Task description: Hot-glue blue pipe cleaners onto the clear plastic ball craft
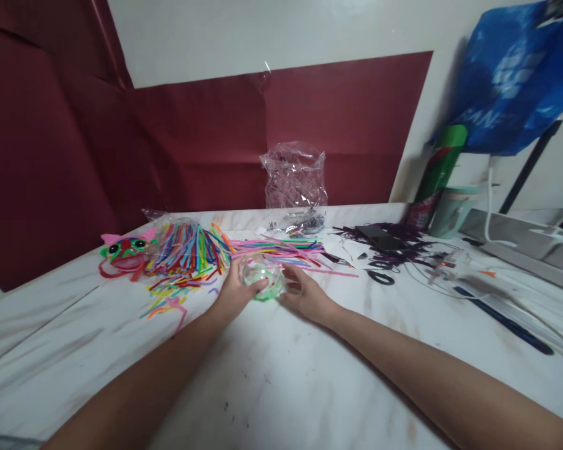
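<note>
In the middle of the table both hands meet at a clear, round plastic container (264,279) with green and small red bits in its lower part. My left hand (238,289) grips its left side, the thumb laid across the front. Curled fingers of my right hand (304,294) hold the right side. Just behind lie long pipe cleaners (293,249) in pink, green and other colours. To the left is a thick bundle of colourful pipe cleaners (187,247) in clear wrapping, with short cut pieces (169,300) in front of it.
A red and green face-like craft piece (129,251) with pink ears lies far left. Behind stands a clear plastic bag (295,181). On the right are black-handled scissors (381,277), a phone (380,238) on dark purple strands (406,250), a pale green mug (456,212) and cables (473,294).
</note>
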Motion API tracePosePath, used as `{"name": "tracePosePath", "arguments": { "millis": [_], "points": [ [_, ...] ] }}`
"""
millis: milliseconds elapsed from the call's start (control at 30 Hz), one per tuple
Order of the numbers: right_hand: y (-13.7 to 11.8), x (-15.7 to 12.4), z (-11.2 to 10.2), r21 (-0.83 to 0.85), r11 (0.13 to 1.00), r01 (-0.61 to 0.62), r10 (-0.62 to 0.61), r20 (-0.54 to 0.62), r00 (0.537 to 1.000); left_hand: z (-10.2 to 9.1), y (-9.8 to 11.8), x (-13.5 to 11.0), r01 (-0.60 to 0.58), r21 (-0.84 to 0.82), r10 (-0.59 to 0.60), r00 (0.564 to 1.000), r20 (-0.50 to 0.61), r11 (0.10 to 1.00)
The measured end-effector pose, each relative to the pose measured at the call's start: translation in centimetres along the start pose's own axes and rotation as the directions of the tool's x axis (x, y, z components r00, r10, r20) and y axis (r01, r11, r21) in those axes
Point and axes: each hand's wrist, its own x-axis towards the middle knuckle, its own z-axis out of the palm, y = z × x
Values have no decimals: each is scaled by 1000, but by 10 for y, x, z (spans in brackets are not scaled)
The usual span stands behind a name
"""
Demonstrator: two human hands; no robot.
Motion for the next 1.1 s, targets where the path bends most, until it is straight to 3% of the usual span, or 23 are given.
{"name": "tracePosePath", "arguments": {
  "millis": [167, 267, 367, 467, 567, 700, 767, 867, 967, 1100],
  "points": [
    [-7, 4, -4, 59, 998, 32, -27, -82, 996, 2, 7, -3, 131, -217, -139, 990, -19, 967],
    [-17, 3, -7, 104, 994, 41, -30, -107, 994, 4, 13, -7, 209, -437, -174, 978, 119, 875],
    [-23, 0, -5, 176, 984, 32, -26, -40, 999, 6, 15, -9, 247, -535, -131, 961, 245, 808],
    [-25, -3, -1, 178, 980, 89, -85, -32, 996, 6, 15, -10, 247, -539, -82, 947, 311, 805],
    [-32, -3, -5, 149, 980, 130, -119, -79, 990, 5, 17, -10, 197, -515, -44, 955, 294, 834],
    [-48, -1, -19, -116, 984, 133, -135, -8, 991, 4, 18, -10, 157, -457, -77, 979, 189, 875],
    [-54, -1, -23, -175, 972, 156, -156, 16, 988, 4, 15, -10, 183, -411, -92, 969, 230, 893],
    [-53, -4, -20, -83, 986, 146, -149, -25, 989, 5, 12, -11, 202, -425, -63, 946, 317, 883],
    [-47, -7, -12, -19, 989, 143, -144, -78, 986, 9, 11, -13, 190, -502, -38, 954, 298, 844],
    [-43, -9, -3, -17, 992, 122, -123, -66, 990, 14, 14, -17, 196, -532, -46, 959, 281, 824]
  ]
}}
